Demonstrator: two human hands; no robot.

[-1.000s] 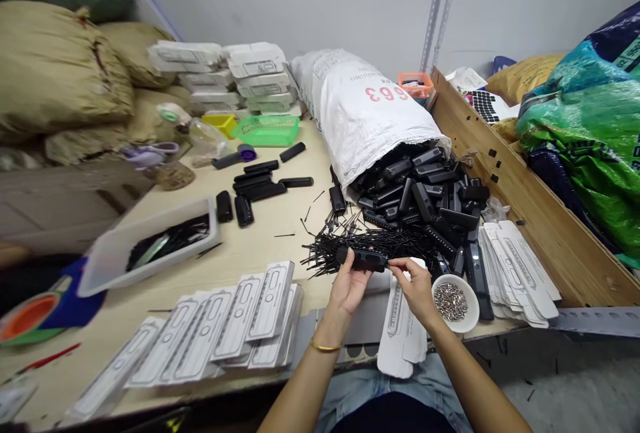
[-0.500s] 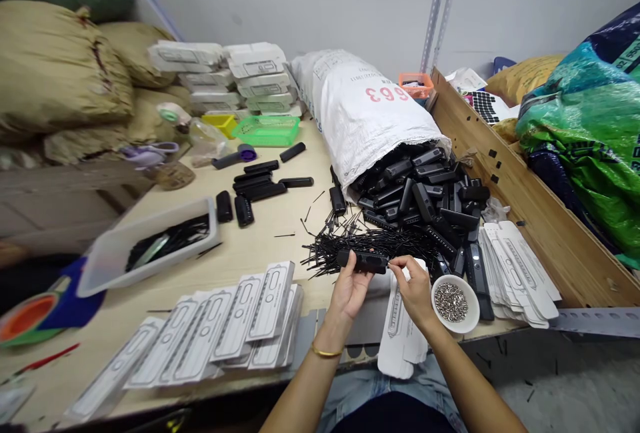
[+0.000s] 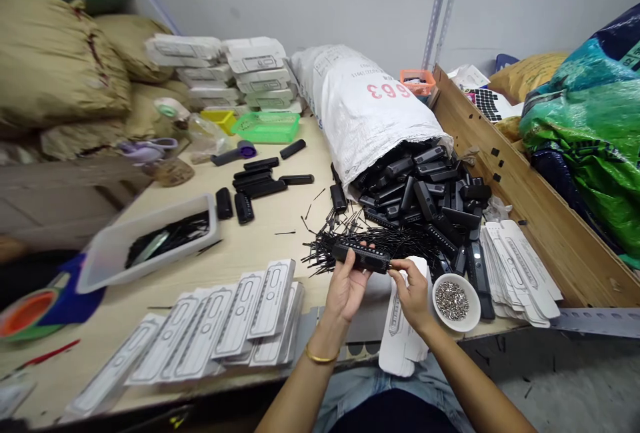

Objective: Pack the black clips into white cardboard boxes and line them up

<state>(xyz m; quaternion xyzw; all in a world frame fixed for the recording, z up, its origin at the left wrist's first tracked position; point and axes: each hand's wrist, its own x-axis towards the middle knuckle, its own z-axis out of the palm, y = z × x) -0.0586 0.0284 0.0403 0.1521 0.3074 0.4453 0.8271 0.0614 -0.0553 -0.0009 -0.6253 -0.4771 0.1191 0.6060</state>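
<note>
My left hand (image 3: 345,291) is closed around a long black plastic case (image 3: 361,257), thumb along its near side. A row of small light marks runs along the case. At the case's right end, the fingertips of my right hand (image 3: 413,291) are pinched together; whatever lies between them is too small to make out. Behind the case spreads a heap of thin black sticks (image 3: 320,246). Printed white cards (image 3: 397,346) lie under my right hand. Just to its right stands a white bowl (image 3: 471,323) of small metal pieces (image 3: 453,301).
Black cases (image 3: 425,203) spill from a white sack (image 3: 370,109). More white cards (image 3: 520,273) lie by a wooden board (image 3: 540,226). Packed cards (image 3: 227,326) line the front left, near a clear tray (image 3: 107,273) of black sticks. Several loose cases (image 3: 260,186) lie mid-table.
The black case has turned in my left hand, so its row of light marks now shows. My right fingertips stay at its right end.
</note>
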